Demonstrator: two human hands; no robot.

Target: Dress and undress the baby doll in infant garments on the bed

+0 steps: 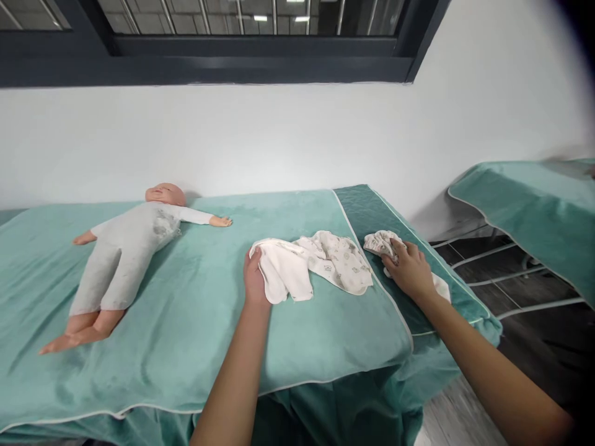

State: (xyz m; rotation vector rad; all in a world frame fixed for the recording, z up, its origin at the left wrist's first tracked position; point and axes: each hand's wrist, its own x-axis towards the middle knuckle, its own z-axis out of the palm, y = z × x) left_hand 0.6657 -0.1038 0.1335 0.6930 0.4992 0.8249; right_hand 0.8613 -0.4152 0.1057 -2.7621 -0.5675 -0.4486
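Note:
My left hand [257,279] is closed round the left end of white baby trousers or a similar small garment [286,269], its fingertips hidden behind the cloth. Against that garment's right side lies a printed baby garment [341,260], white with small figures. Over the darker strip of the bed cover, my right hand [410,269] grips a crumpled printed cloth [379,241]. More white cloth [440,287] shows beyond my right wrist. A baby doll [125,241] in a pale fabric body rests on its back to the left, one arm stretched out toward my left hand.
A green padded cover [199,347] spreads over the bed beneath everything. Behind it rises a white wall [288,136] with a dark window frame [260,65]. At the right stands another green-covered bed [534,210], with metal bars [502,279] below.

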